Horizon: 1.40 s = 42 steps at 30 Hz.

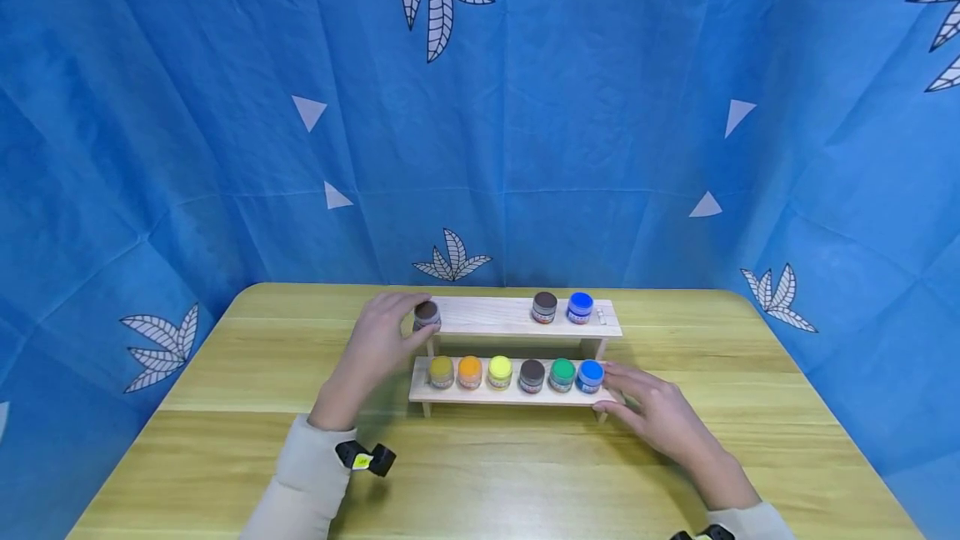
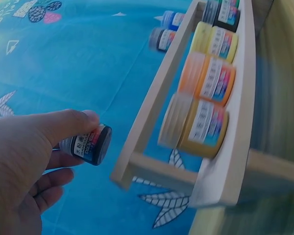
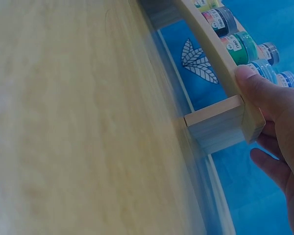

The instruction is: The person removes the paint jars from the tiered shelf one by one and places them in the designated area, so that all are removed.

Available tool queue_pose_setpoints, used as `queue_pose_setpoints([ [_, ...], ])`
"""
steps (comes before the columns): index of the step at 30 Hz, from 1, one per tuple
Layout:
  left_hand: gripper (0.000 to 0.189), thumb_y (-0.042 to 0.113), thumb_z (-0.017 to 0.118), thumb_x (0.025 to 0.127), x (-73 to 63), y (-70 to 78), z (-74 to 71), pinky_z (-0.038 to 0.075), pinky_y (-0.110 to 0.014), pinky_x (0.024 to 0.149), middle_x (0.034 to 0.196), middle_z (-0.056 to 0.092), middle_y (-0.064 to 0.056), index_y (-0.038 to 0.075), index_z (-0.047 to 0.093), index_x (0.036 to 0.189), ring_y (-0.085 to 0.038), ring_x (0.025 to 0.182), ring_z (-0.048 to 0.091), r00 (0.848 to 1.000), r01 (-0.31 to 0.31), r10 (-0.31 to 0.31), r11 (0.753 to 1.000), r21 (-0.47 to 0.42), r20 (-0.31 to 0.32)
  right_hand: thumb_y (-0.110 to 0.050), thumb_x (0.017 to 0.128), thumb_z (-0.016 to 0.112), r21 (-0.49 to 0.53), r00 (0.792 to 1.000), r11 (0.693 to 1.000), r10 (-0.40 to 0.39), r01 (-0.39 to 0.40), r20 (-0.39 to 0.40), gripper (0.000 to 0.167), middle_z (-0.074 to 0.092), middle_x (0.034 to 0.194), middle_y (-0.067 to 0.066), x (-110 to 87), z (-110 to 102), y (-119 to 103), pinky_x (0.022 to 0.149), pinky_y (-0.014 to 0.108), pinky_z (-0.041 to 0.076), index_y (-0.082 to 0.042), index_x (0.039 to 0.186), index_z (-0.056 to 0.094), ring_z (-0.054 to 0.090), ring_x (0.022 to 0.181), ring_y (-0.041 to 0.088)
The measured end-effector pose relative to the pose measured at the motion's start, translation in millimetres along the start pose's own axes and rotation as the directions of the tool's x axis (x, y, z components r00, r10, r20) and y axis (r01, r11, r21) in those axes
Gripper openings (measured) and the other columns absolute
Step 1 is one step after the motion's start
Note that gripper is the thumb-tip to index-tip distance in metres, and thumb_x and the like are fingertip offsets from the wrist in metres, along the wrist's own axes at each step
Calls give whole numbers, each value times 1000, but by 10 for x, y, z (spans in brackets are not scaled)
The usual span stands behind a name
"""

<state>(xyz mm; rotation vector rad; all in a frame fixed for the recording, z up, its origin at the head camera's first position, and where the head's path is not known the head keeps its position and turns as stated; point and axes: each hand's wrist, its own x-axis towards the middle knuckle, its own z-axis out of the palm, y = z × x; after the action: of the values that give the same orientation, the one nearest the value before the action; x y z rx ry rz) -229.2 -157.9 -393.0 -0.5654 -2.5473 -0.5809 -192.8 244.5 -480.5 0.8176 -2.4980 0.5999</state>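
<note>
My left hand [image 1: 378,336] pinches a dark paint jar [image 2: 95,144] between thumb and fingers, at the left end of the upper wooden shelf [image 1: 487,315]. At the right end of the lower wooden shelf [image 1: 480,394], my right hand [image 1: 660,415] grips the board, its thumb by the front edge and fingers round the end. Right beside those fingers stands a blue paint jar [image 1: 590,375]. Along the same shelf stand green [image 1: 562,373], dark [image 1: 532,375], yellow [image 1: 499,372], orange [image 1: 469,372] and ochre [image 1: 441,372] jars.
Toward the right of the upper shelf stand another dark jar [image 1: 544,307] and a deep blue jar [image 1: 580,307]. Both shelves rest on short legs on a wood-grain table [image 1: 525,473]. A blue patterned cloth [image 1: 525,148] hangs behind the table.
</note>
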Motion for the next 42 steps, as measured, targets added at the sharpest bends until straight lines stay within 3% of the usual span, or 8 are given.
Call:
queue_pose_setpoints([
  [7,43,27,79,84,-78,-201,-113,47,-52,93,112,69,-13,4,68,119,-35,108,59,998,25,-25,1000,0,-54,-31,80,81,-2,1000,1000,-20,20,-12,42,68,121,6,5,9,18,88,48,53,-9,114,73,65,109,29],
  [18,47,18,80,83,-229,-542,-197,48,-53,92,115,66,-19,-1,65,123,-37,109,58,994,102,-103,995,-20,-37,-30,78,82,-2,999,999,-32,32,-19,42,69,119,7,7,17,26,87,48,53,-9,113,74,65,109,29],
  [26,46,15,75,87,-351,-778,-250,47,-55,93,120,62,-22,-1,61,128,-39,112,58,975,221,-221,974,-43,16,-31,79,82,0,1000,1000,-23,23,-20,43,69,119,7,6,27,25,87,48,53,-8,114,73,65,109,29],
  [33,47,12,74,87,-449,-1021,-249,46,-56,94,120,61,-24,-3,60,129,-41,112,57,966,259,-258,965,-43,21,-30,79,81,6,1000,1000,-21,21,-19,42,68,119,7,3,35,31,88,48,53,-9,114,73,65,109,30],
  [42,46,12,72,89,-552,-1270,-222,44,-59,94,119,60,-26,-4,58,129,-45,112,55,942,333,-332,942,-32,40,-31,79,82,-4,1000,1000,-12,12,-5,43,68,120,6,7,20,21,88,48,53,-9,114,73,65,110,28],
])
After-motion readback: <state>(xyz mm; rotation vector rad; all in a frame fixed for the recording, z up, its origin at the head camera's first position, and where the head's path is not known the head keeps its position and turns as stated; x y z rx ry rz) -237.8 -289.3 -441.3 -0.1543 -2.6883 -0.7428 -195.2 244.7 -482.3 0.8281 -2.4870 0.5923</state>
